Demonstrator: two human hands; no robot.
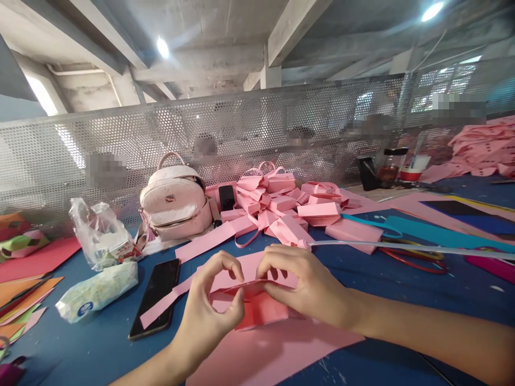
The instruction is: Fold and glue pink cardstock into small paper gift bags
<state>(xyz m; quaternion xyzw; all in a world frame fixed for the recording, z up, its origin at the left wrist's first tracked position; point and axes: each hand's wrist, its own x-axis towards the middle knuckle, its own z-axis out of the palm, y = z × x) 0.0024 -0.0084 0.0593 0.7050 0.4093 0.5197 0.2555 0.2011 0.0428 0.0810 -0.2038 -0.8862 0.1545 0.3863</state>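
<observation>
Between my two hands is a folded pink paper piece (265,315), its inner side a deeper red-pink. My left hand (215,295) pinches the left part of its upper edge between thumb and fingers. With bent fingers and thumb, my right hand (300,279) grips the same edge farther right. Beneath them lies a large flat pink sheet (257,356). A narrow pink strip (161,308) runs from near my left hand across a black phone (155,300). Just beyond my hands rises a heap of folded pink paper pieces (281,203).
A pale pink backpack (175,201) stands back left, near a clear plastic bag (100,236) and a tissue pack (98,289). A white tube (402,246) crosses the right side. A perforated metal screen (241,126) borders the blue table (92,348); people sit behind it.
</observation>
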